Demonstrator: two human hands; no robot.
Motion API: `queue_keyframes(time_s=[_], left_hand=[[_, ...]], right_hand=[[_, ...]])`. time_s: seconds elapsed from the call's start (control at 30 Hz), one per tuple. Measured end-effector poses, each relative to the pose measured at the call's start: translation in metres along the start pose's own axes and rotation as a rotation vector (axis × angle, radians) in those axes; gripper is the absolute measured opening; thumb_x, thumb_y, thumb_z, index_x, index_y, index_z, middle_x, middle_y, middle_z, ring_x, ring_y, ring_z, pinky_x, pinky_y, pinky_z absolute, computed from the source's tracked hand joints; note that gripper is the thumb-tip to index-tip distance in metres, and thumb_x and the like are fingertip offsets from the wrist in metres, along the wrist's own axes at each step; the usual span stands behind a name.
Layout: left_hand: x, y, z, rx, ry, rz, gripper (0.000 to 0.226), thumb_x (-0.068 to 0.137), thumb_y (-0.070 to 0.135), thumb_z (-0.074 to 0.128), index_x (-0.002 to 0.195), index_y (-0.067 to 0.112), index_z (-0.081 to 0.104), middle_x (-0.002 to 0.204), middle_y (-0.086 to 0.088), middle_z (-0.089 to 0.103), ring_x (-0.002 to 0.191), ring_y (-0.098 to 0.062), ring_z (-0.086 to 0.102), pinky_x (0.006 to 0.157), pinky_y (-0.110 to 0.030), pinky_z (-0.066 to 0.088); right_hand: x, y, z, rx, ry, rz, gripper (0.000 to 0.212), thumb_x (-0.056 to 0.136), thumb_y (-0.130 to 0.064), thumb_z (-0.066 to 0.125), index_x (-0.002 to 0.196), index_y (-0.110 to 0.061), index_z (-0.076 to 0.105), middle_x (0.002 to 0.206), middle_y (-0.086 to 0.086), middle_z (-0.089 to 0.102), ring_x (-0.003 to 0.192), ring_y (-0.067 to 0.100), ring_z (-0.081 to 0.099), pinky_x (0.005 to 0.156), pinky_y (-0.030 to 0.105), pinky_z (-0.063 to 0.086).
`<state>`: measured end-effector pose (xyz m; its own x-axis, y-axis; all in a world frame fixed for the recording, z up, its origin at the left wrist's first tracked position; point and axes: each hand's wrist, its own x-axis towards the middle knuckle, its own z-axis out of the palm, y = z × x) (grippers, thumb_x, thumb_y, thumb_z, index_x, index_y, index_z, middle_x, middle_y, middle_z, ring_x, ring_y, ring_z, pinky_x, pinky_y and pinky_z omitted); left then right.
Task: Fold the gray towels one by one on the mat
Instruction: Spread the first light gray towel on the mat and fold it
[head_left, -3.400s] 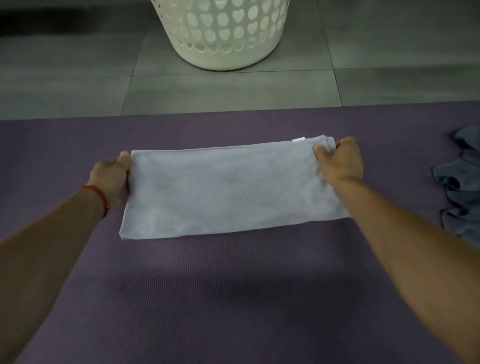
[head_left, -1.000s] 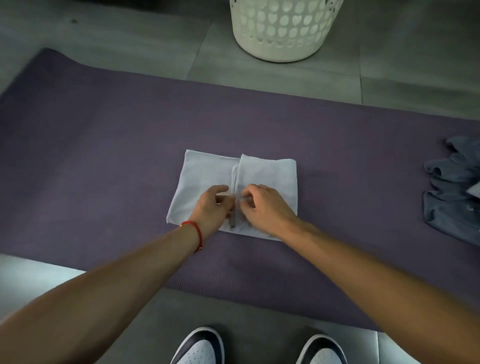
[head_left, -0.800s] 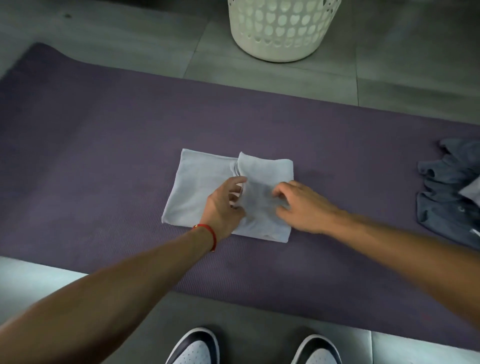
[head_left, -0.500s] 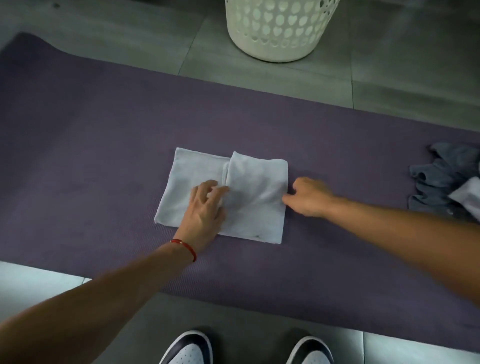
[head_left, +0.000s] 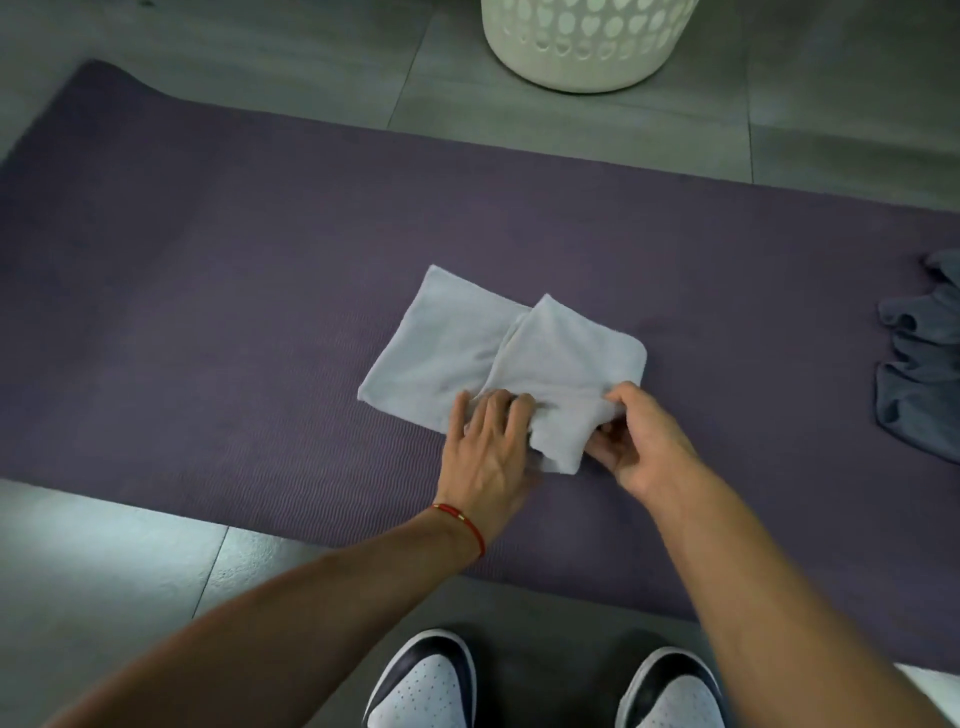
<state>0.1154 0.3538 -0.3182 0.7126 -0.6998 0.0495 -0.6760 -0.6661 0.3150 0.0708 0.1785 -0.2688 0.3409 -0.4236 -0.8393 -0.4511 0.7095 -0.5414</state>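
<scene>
A light gray towel (head_left: 519, 353), folded into a small packet with its right half lapped over the left, lies in the middle of the purple mat (head_left: 208, 291). My left hand (head_left: 488, 452) rests flat on the packet's near edge with fingers spread. My right hand (head_left: 634, 441) pinches the near right corner of the towel between thumb and fingers and lifts it slightly off the mat. A heap of darker gray towels (head_left: 919, 374) lies crumpled at the mat's right edge.
A white perforated laundry basket (head_left: 587, 41) stands on the gray tiled floor beyond the mat. My two shoes (head_left: 426, 680) are on the floor at the mat's near edge.
The long towel has been folded into a small packet. In the last half second my right hand went from the packet's right side to its near right corner and gripped it; my left hand slid to the near edge.
</scene>
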Motion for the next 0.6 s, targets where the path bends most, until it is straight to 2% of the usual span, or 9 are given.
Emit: queue_keyframes(time_s=[0.07,0.13,0.17,0.23,0.33,0.4,0.47,0.53,0.6], left_hand=[[-0.003,-0.012,-0.002,-0.131,0.069,0.027,0.047,0.072,0.009,0.061,0.118,0.015,0.052,0.109,-0.001,0.059,0.107,-0.025,0.059,0.117,-0.051,0.029],[-0.010,-0.025,-0.007,-0.311,0.075,0.077,0.049,0.070,-0.003,0.056,0.118,0.011,0.052,0.108,-0.005,0.061,0.104,-0.027,0.058,0.111,-0.050,0.037],[-0.016,-0.032,-0.010,-0.394,0.070,0.087,0.050,0.073,-0.004,0.053,0.121,0.010,0.051,0.111,-0.007,0.060,0.105,-0.027,0.056,0.107,-0.048,0.042],[-0.031,-0.044,-0.018,-0.517,0.026,0.061,0.045,0.085,0.002,0.049,0.128,0.013,0.047,0.121,-0.005,0.057,0.109,-0.025,0.056,0.097,-0.040,0.051],[-0.050,-0.062,-0.022,-0.591,-0.045,0.050,0.042,0.095,0.016,0.065,0.133,0.012,0.047,0.132,-0.001,0.055,0.116,-0.018,0.059,0.102,-0.024,0.049],[-0.055,-0.067,-0.026,-0.611,-0.033,0.054,0.047,0.091,0.028,0.072,0.132,0.014,0.053,0.132,0.002,0.057,0.123,-0.012,0.056,0.108,-0.021,0.043],[-0.057,-0.066,-0.035,-0.570,-0.008,0.013,0.046,0.088,0.040,0.072,0.127,0.019,0.059,0.125,0.006,0.060,0.120,-0.012,0.055,0.105,-0.021,0.042],[-0.059,-0.067,-0.043,-0.633,0.029,-0.156,0.036,0.088,0.042,0.072,0.118,0.026,0.063,0.111,0.014,0.063,0.105,-0.010,0.062,0.092,-0.023,0.049],[-0.053,-0.072,-0.051,-0.855,0.045,-0.424,0.029,0.091,0.044,0.069,0.115,0.029,0.065,0.104,0.013,0.071,0.094,-0.008,0.069,0.083,-0.032,0.059]], right_hand=[[-0.003,0.011,-0.006,0.039,-0.035,0.024,0.016,0.088,-0.023,0.064,0.097,-0.009,0.063,0.077,0.007,0.061,0.055,0.018,0.069,0.058,0.035,0.061],[0.002,0.011,-0.011,-0.049,-0.020,-0.107,0.038,0.086,-0.032,0.062,0.117,-0.010,0.060,0.102,0.013,0.069,0.074,0.026,0.075,0.063,0.041,0.062],[0.006,0.005,-0.015,-0.096,-0.010,-0.186,0.049,0.085,-0.033,0.063,0.129,-0.014,0.053,0.116,0.013,0.067,0.086,0.029,0.075,0.067,0.045,0.063],[0.008,-0.013,-0.021,-0.183,-0.080,-0.259,0.055,0.090,-0.026,0.063,0.141,-0.029,0.042,0.123,0.004,0.060,0.101,0.024,0.069,0.072,0.047,0.063],[-0.001,-0.039,-0.026,-0.352,-0.342,-0.216,0.041,0.094,-0.003,0.055,0.130,-0.024,0.059,0.110,0.004,0.060,0.092,0.016,0.065,0.068,0.037,0.062],[-0.011,-0.052,-0.026,-0.515,-0.458,-0.194,0.028,0.095,0.000,0.054,0.113,-0.016,0.068,0.104,0.008,0.067,0.082,0.017,0.068,0.062,0.030,0.061],[-0.017,-0.064,-0.022,-0.625,-0.526,-0.171,0.022,0.095,-0.006,0.057,0.108,-0.017,0.070,0.092,0.009,0.071,0.067,0.021,0.070,0.052,0.026,0.059],[-0.018,-0.074,-0.006,-0.617,-0.555,-0.190,0.020,0.096,-0.013,0.057,0.111,-0.018,0.070,0.086,0.012,0.070,0.057,0.023,0.068,0.046,0.022,0.055],[-0.018,-0.081,0.019,-0.510,-0.546,-0.194,0.023,0.096,-0.028,0.059,0.106,-0.011,0.070,0.088,0.016,0.072,0.061,0.025,0.072,0.049,0.023,0.057]])
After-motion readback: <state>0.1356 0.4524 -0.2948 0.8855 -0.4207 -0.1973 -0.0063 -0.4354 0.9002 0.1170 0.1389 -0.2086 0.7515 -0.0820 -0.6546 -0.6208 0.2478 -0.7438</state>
